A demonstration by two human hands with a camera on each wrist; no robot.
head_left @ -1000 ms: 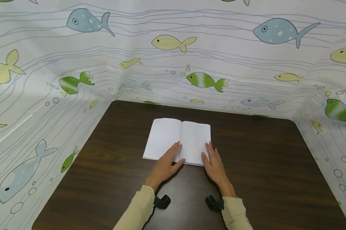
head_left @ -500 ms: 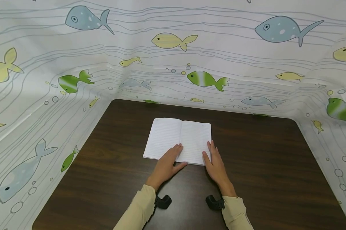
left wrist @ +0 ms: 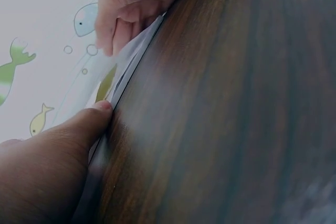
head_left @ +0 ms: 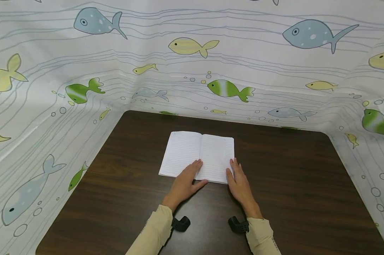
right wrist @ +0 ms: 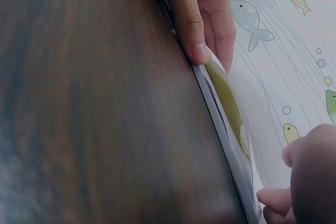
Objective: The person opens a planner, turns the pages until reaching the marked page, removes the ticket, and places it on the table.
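Note:
An open notebook [head_left: 215, 152] with lined white pages lies on the dark wood table. My left hand [head_left: 183, 184] rests across the inner lower part of the left page, its fingertips by the centre fold. The left thumb [right wrist: 199, 51] sits at the near edge of the notebook. At the lower right corner, my right hand [head_left: 241, 184] has its fingers extended along the right side, with the thumb over the page. Both wrist views show the pages bulging, with an olive-yellow patch [right wrist: 227, 106] under the raised page.
Dark wood tabletop [head_left: 300, 184] extends around the notebook. White fish-patterned sheeting [head_left: 262, 67] stands behind and on both sides of the table. Each wrist carries a black device [head_left: 180, 224], worn by the cuff of a beige sleeve [head_left: 152, 230].
My left fingers have settled slightly lower on the page and the left thumb has slid a little right. My right hand has shifted slightly right. The notebook stays in place.

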